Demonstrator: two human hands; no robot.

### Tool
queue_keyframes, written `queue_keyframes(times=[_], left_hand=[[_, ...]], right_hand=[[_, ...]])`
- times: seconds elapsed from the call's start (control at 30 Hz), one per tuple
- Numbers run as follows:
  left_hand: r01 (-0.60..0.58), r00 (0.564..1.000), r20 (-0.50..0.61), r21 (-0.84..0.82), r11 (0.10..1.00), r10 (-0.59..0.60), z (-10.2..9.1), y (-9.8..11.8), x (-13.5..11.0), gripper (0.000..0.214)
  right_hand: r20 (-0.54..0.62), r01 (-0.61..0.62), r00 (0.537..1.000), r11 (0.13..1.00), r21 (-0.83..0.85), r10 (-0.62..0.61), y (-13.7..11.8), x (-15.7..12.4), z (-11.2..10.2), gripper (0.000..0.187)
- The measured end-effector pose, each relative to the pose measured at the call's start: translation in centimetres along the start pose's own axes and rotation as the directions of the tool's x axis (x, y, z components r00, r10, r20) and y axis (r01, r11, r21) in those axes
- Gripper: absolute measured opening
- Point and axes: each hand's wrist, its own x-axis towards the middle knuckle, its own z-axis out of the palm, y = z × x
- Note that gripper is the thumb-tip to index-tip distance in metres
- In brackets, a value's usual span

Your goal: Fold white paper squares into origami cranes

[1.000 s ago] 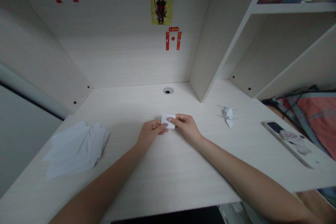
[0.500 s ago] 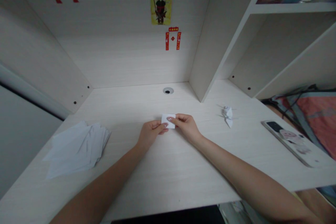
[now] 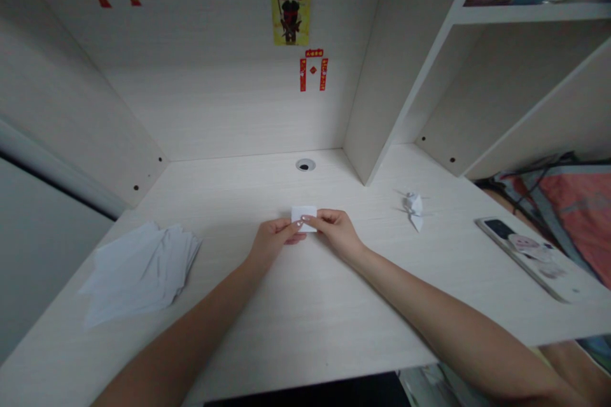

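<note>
A small folded piece of white paper (image 3: 303, 212) lies on the pale wooden desk (image 3: 305, 305) at the middle. My left hand (image 3: 270, 244) pinches its left edge with thumb and fingertips. My right hand (image 3: 337, 232) pinches its right edge, fingers curled over the paper's near side. Both hands rest on the desk and meet at the paper.
A loose stack of white sheets (image 3: 138, 270) lies at the left. A finished white paper crane (image 3: 414, 210) sits to the right, and a phone (image 3: 527, 256) lies near the right edge. A cable hole (image 3: 305, 165) is at the back. Shelf panels rise at right.
My fingertips have shifted slightly together along the paper's near edge. The paper sits a touch higher in view. Nothing else has moved.
</note>
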Motion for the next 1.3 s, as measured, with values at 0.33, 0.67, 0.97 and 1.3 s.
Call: queue_keyframes(times=[0.33,0.67,0.97,1.3], left_hand=[[0.057,0.997,0.049,-0.031,0.998,-0.055,0.0,0.3,0.1,0.021],[0.072,0.997,0.026,-0.022,0.997,-0.071,0.2,0.6,-0.1,0.022],[0.033,0.999,-0.018,-0.027,0.999,-0.033,0.4,0.2,0.0,0.022],[-0.038,0.997,-0.076,-0.055,0.998,0.034,0.6,-0.4,0.2,0.025]], right_hand=[[-0.057,-0.005,0.998,0.999,-0.038,0.002,-0.6,0.7,-1.2,0.027],[-0.075,0.005,0.997,1.0,-0.013,-0.006,-1.0,1.2,-1.8,0.023],[-0.209,0.068,0.976,0.997,0.031,-0.06,-0.8,0.8,-1.1,0.024],[-0.043,0.057,0.997,0.987,-0.149,-0.064,-2.0,0.4,-1.1,0.03]])
